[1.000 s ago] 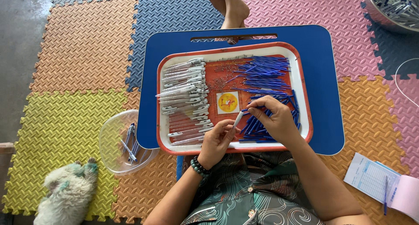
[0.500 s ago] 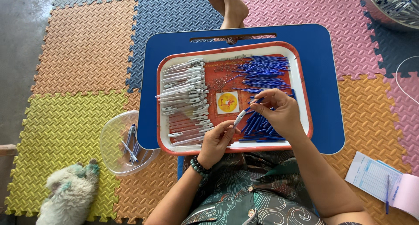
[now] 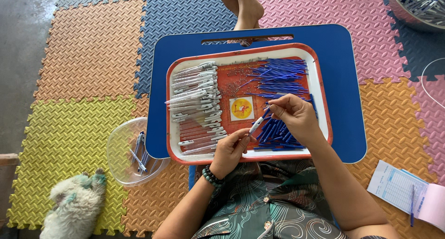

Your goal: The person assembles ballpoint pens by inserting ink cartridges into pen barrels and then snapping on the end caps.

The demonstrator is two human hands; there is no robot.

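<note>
Head view shows a white pen barrel (image 3: 256,124) held slanted over the middle of the tray, between the two hands. The left hand (image 3: 230,151) has its fingers closed on the lower end of the barrel, and the right hand (image 3: 296,119) pinches a blue refill (image 3: 265,112) at the upper end, fingers together on it; the refill seems partly inside the barrel.

At 3 o'clock from the barrel, under the right hand, lies a heap of loose blue refills (image 3: 278,77) that reaches up to 1 o'clock. At 9 o'clock a long row of white pen barrels (image 3: 197,107) is stacked along the left side of the orange tray (image 3: 320,81). The tray rests on a blue lap counter (image 3: 343,67).

Outside the counter, at 8 o'clock, a clear plastic bowl (image 3: 121,153) holds only a few finished pens (image 3: 138,151). I judge the work is near its beginning: few pens are done, while many barrels and refills wait.

Further out, a white fluffy dog (image 3: 74,206) lies at 8 o'clock, a notebook with a pen (image 3: 408,192) at 4 o'clock, and a metal basin (image 3: 419,7) at 1 o'clock is cut off by the edge, its content hard to make out. Small parts scattered in the tray are too tiny to tell.
</note>
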